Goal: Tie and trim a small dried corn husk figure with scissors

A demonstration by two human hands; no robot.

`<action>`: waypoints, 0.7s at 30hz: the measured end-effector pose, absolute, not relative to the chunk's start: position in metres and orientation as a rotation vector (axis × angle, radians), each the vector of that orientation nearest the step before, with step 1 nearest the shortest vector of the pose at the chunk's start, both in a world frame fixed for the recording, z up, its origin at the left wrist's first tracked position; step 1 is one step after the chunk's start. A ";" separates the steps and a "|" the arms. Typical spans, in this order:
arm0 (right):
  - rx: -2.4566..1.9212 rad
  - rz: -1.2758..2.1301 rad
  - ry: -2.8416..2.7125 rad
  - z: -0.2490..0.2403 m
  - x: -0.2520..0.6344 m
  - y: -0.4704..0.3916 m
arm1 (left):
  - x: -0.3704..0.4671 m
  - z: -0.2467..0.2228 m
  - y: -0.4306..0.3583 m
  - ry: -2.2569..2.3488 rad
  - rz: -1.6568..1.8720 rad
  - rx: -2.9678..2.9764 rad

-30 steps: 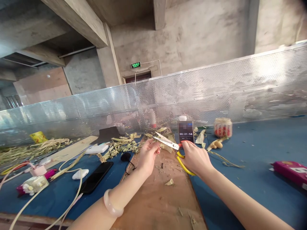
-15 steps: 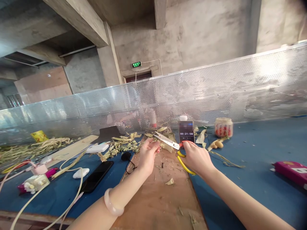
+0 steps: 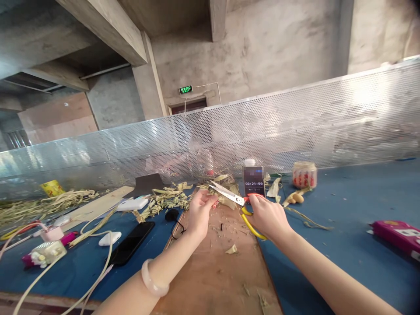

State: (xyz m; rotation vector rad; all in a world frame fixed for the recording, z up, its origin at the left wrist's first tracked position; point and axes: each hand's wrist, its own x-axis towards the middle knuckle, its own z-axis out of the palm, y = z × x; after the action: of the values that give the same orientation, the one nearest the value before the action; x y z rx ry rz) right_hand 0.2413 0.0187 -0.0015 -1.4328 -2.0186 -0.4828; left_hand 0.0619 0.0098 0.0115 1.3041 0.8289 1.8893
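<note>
While the right hand (image 3: 269, 216) gripped the scissors (image 3: 233, 197), the left hand (image 3: 199, 214) was up beside the blades on the opposite side. Right arm: ran in from the lower right corner, forearm slanting up and inward, back of hand facing up. Fingers were curled closed round the handles, one red-orange, one yellow; part of the yellow loop stuck out under the hand. Blades pointed left and away, slightly parted, tips close to the left fingers. Scissors were over the far part of the brown board (image 3: 213, 271), roughly central in view.

Left arm: ran up from the bottom edge, angled right, wrist near straight, pale bracelet (image 3: 151, 280) on the forearm. Thumb and forefinger were brought toward each other, thumb side to the scissors. Couldn't tell whether they pinched anything; a small red bit showed at the fingertips, too small to identify.

Around the hands: dry husk pieces (image 3: 229, 202) at the board's far end, just past the blades. Timer screen (image 3: 253, 181) was upright behind the right hand, reading 00:21:59. Jar (image 3: 304, 175) with red markings was farther right. Dried plant scraps (image 3: 170, 199) lay left of the left hand; black phone (image 3: 133, 243) lay flat on the blue tabletop (image 3: 315, 267), left of that forearm.
</note>
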 end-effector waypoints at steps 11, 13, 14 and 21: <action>-1.432 -0.462 -2.035 -0.001 0.239 0.017 | 0.064 0.018 0.001 0.960 2.038 1.566; -1.429 -0.461 -2.035 -0.001 0.239 0.017 | 0.065 0.019 -0.001 0.930 2.058 1.577; -1.434 -0.459 -2.034 0.000 0.239 0.016 | 0.065 0.020 -0.002 0.906 2.063 1.584; -1.484 -0.354 -2.028 0.000 0.239 0.016 | 0.063 0.021 -0.001 0.859 2.059 1.584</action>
State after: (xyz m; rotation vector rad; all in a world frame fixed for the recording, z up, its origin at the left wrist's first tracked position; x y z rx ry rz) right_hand 0.2388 0.0156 0.0005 -1.4841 -2.0279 -0.3538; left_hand 0.0635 -0.0012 0.0207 1.5840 0.8587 2.0586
